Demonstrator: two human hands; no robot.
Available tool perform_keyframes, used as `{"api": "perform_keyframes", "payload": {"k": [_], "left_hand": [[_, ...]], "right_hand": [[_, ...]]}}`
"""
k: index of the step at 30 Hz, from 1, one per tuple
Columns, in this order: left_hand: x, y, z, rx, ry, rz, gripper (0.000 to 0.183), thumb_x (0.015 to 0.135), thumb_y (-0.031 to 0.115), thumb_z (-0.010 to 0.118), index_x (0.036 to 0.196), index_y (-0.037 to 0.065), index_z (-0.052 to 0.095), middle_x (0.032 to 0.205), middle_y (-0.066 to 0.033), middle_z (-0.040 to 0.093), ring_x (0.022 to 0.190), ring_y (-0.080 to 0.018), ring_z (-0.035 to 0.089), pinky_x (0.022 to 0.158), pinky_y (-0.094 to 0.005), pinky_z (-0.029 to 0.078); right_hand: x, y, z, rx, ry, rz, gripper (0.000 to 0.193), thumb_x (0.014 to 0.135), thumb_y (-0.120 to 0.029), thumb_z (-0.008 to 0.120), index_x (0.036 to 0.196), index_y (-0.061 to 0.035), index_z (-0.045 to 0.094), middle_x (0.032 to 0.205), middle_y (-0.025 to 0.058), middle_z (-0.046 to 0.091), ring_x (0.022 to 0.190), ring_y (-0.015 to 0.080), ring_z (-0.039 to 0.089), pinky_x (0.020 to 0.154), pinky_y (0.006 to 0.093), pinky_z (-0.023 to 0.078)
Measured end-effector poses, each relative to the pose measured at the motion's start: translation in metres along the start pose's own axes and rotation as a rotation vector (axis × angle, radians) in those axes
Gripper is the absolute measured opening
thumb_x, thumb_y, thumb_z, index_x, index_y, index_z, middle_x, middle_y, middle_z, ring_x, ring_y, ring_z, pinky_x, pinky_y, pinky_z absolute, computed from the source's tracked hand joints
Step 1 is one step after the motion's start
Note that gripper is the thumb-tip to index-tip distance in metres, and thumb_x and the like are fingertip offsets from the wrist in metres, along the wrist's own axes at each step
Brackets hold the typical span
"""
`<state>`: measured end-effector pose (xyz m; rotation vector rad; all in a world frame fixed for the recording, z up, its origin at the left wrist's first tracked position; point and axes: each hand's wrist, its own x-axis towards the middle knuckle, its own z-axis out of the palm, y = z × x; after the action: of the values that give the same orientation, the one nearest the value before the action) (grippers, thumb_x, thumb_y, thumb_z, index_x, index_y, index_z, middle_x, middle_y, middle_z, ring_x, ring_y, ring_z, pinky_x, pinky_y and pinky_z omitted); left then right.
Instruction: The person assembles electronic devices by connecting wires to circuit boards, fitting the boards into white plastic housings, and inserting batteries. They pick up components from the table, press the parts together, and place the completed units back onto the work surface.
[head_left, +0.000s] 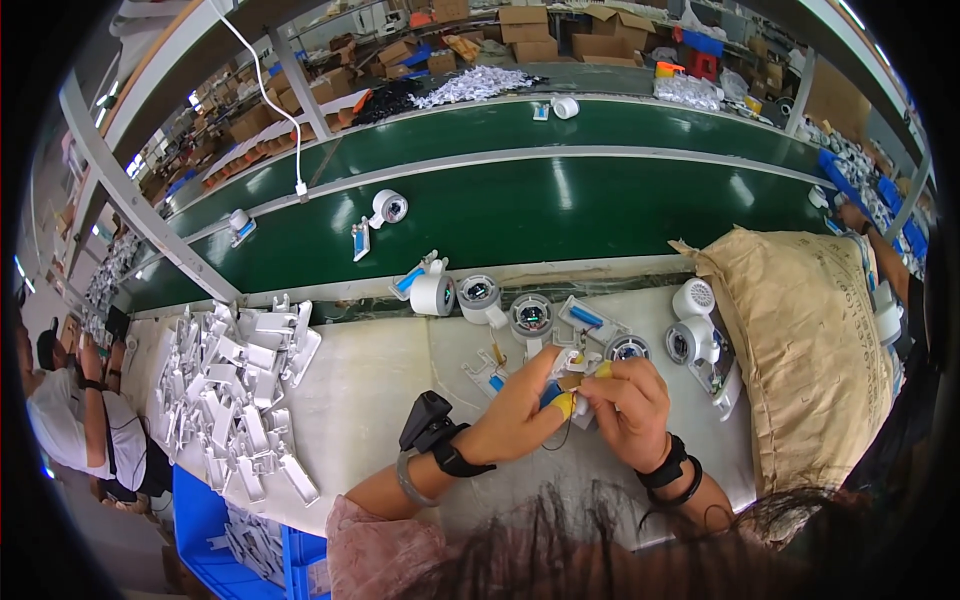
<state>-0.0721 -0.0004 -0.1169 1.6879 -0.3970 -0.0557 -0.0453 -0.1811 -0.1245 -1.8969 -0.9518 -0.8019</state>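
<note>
In front of me, both hands meet at a small white plastic housing (568, 362) with a blue piece in it. My left hand (520, 405) is closed around its left side. My right hand (632, 405) pinches at its right edge; the exact spot is hidden by the fingers. Yellow covers show on some fingertips. Below the fingers hangs a thin dark wire (560, 440). Just beyond are round white heads with exposed circuits, such as one head (531, 314) and another head (627, 348). A white bracket with a blue cylinder (588, 316) lies between them.
White plastic brackets (240, 370) are heaped at the left, above a blue bin (215, 540). A large brown sack (800, 340) stands at the right. Across the bench runs a green conveyor (600, 210) carrying a few assemblies (388, 207). A white cable (298, 150) hangs overhead. People sit at both sides.
</note>
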Motion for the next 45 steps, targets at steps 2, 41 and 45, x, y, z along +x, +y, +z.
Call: {"api": "perform_keyframes", "payload": {"k": [2,41,45], "left_hand": [[-0.001,-0.003,0.001,-0.006,0.008,0.006,0.039,0.083,0.009,0.054,0.118,-0.004,0.043,0.098,-0.0184,0.055,0.088,-0.0268,0.054,0.078,-0.0354,0.044],[-0.002,-0.012,0.005,0.106,0.055,0.201,0.045,0.093,0.018,0.056,0.13,-0.002,0.041,0.112,-0.0196,0.056,0.1,-0.0284,0.057,0.086,-0.0353,0.044],[-0.003,-0.011,0.006,0.077,0.056,0.117,0.041,0.095,0.019,0.053,0.129,-0.002,0.043,0.112,-0.0203,0.056,0.099,-0.0308,0.058,0.085,-0.0363,0.045]], "right_hand": [[0.0,0.0,-0.001,-0.001,-0.007,-0.001,0.025,0.069,0.003,0.075,0.089,-0.0079,0.067,0.083,0.0087,0.058,0.07,0.0262,0.057,0.06,0.0343,0.046],[0.002,-0.002,0.001,-0.001,-0.006,0.021,0.031,0.06,0.006,0.074,0.086,-0.0087,0.066,0.082,0.0073,0.056,0.081,0.0294,0.057,0.081,0.0409,0.049],[0.002,-0.001,0.0,-0.01,-0.005,0.009,0.032,0.06,0.006,0.074,0.086,-0.0084,0.066,0.082,0.007,0.056,0.081,0.0298,0.057,0.081,0.041,0.05]]}}
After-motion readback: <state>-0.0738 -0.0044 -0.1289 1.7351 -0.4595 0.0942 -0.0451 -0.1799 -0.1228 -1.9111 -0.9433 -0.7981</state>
